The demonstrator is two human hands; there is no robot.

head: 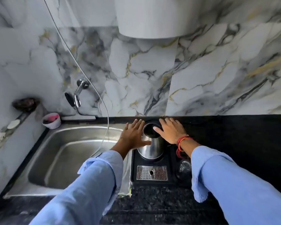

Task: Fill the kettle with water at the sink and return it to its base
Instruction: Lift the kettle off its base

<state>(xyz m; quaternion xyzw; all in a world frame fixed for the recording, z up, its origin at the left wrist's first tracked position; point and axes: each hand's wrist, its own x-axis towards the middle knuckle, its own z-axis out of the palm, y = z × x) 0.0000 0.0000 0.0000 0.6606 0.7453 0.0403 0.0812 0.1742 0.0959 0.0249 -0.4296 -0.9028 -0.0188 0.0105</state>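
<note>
Two spread hands, left [133, 135] and right [170, 131], were laid unclenched against the open kettle [150, 148] seated on its base [152, 161], right of the sink [68, 153]; unsecured, it could be toppled.

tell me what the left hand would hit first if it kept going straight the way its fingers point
Probably the marble wall. The left hand lies open beside the kettle, fingers aimed past its rim over the black counter. Depth is unclear, so it may brush the kettle's side first.
</note>
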